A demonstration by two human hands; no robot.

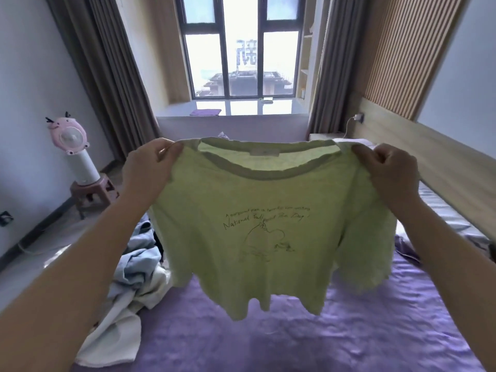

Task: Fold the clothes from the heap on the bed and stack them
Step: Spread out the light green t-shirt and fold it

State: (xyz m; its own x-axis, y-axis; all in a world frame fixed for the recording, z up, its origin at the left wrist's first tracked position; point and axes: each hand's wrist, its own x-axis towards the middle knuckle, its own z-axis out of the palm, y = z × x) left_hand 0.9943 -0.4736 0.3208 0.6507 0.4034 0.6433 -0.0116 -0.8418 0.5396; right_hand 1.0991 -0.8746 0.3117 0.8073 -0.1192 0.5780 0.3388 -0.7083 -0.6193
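Hiding heap [134, 267] partly, held shirt [241, 232]

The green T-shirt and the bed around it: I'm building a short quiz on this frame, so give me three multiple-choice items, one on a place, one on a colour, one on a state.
1. Where does the heap of unfolded clothes lie?
A. on the bed, at the person's left
B. on the window sill
C. on the stool

2. What colour is the bed sheet?
A. white
B. purple
C. brown

3. How is the green T-shirt just now?
A. folded on the bed
B. crumpled in the heap
C. held up spread out

Key: 1 A, the heap sits by the left forearm. 2 B, the sheet shows purple. 3 C, the left hand and right hand pinch its shoulders and it hangs open above the bed.
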